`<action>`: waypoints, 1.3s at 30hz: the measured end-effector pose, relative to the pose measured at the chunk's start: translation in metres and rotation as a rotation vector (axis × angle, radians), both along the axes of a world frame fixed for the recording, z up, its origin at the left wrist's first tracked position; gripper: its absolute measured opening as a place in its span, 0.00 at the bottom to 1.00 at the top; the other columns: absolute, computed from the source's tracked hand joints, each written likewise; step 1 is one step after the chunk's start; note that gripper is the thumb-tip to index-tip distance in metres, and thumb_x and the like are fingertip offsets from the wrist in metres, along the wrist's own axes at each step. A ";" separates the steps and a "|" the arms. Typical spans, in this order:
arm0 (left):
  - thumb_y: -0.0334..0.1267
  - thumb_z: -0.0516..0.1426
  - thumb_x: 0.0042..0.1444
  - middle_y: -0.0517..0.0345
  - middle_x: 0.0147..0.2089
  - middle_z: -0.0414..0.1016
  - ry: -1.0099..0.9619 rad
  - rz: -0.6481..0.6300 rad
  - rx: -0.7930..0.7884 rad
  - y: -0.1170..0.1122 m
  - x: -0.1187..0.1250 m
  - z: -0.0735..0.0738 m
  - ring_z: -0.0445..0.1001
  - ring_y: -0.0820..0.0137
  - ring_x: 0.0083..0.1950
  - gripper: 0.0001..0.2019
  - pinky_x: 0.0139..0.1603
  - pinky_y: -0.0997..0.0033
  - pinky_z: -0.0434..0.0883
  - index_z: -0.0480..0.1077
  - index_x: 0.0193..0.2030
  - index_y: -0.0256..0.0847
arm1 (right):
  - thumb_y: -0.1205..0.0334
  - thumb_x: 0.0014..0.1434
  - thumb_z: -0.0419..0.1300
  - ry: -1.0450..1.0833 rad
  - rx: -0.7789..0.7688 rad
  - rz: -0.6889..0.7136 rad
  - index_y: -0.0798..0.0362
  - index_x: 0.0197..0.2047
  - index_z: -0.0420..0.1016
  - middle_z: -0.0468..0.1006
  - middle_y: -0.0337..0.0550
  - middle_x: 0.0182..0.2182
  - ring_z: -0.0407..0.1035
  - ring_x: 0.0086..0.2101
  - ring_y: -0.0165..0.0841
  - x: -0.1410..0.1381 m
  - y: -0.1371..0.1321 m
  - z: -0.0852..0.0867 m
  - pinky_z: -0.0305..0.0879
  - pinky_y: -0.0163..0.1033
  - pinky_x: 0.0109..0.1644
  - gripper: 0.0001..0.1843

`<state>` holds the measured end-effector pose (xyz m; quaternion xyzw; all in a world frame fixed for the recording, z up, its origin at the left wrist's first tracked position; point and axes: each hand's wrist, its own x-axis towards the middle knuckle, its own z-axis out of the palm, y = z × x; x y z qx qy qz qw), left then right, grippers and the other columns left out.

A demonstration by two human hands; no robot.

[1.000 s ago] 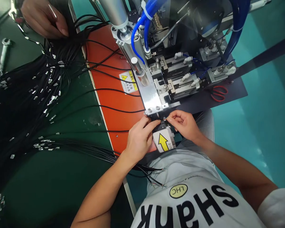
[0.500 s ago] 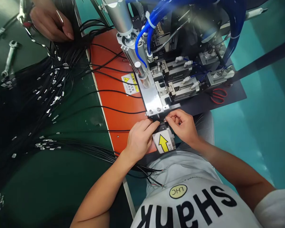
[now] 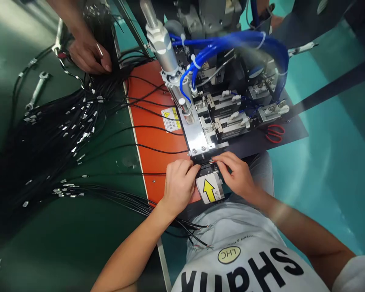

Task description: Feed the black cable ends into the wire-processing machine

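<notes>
The person's left forearm (image 3: 140, 247) slants in from the near left and the right forearm (image 3: 298, 221) from the near right, the left hand (image 3: 179, 185) back upward with fingers curled, the right hand (image 3: 236, 176) near but apart, its bent fingers pointing left.

The person's right hand (image 3: 239, 174), more curled before, now reaches with straighter fingers, while the left hand's (image 3: 179, 184) tips have drawn back slightly leftward. The view has tilted: the co-worker's hand (image 3: 86, 52), once near the top edge, sits lower and further right in the upper left, showing more forearm; the wrench (image 3: 37, 91) has shifted likewise, and the blue hoses' (image 3: 241, 38) arch now shows at upper centre.
</notes>
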<state>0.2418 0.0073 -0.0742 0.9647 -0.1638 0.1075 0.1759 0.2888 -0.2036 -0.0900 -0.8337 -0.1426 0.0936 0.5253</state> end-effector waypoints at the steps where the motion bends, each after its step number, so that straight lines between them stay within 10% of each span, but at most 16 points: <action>1: 0.31 0.53 0.64 0.48 0.41 0.74 -0.006 0.008 0.008 -0.001 -0.002 0.001 0.69 0.62 0.43 0.10 0.41 0.62 0.66 0.73 0.48 0.38 | 0.61 0.67 0.53 -0.032 -0.022 0.010 0.48 0.50 0.77 0.77 0.46 0.46 0.71 0.46 0.38 -0.003 0.000 0.001 0.67 0.43 0.51 0.14; 7: 0.28 0.50 0.65 0.48 0.44 0.72 0.067 -0.007 -0.152 -0.003 -0.008 0.003 0.70 0.65 0.46 0.13 0.46 0.65 0.73 0.70 0.52 0.37 | 0.48 0.63 0.57 0.448 0.208 -0.068 0.52 0.40 0.75 0.77 0.40 0.32 0.65 0.23 0.29 0.009 0.006 -0.015 0.62 0.37 0.29 0.16; 17: 0.28 0.47 0.65 0.50 0.43 0.73 0.108 0.010 -0.247 -0.004 -0.010 0.009 0.72 0.65 0.45 0.14 0.45 0.64 0.75 0.71 0.50 0.41 | 0.45 0.52 0.64 0.747 0.469 -0.052 0.54 0.30 0.67 0.71 0.35 0.25 0.57 0.19 0.22 0.014 0.019 -0.012 0.48 0.32 0.24 0.20; 28: 0.30 0.48 0.66 0.49 0.50 0.71 0.158 0.082 -0.308 0.001 -0.017 0.008 0.73 0.65 0.52 0.13 0.53 0.62 0.76 0.69 0.52 0.43 | 0.50 0.49 0.66 0.821 0.595 -0.105 0.55 0.28 0.67 0.70 0.35 0.24 0.56 0.19 0.21 0.012 0.020 -0.015 0.44 0.32 0.24 0.18; 39: 0.27 0.49 0.63 0.46 0.62 0.70 -0.027 0.124 -0.007 0.006 -0.043 -0.011 0.71 0.58 0.61 0.27 0.60 0.53 0.74 0.61 0.68 0.47 | 0.50 0.54 0.63 0.731 0.580 -0.084 0.54 0.29 0.66 0.70 0.34 0.25 0.60 0.20 0.23 0.012 0.021 -0.029 0.54 0.33 0.26 0.16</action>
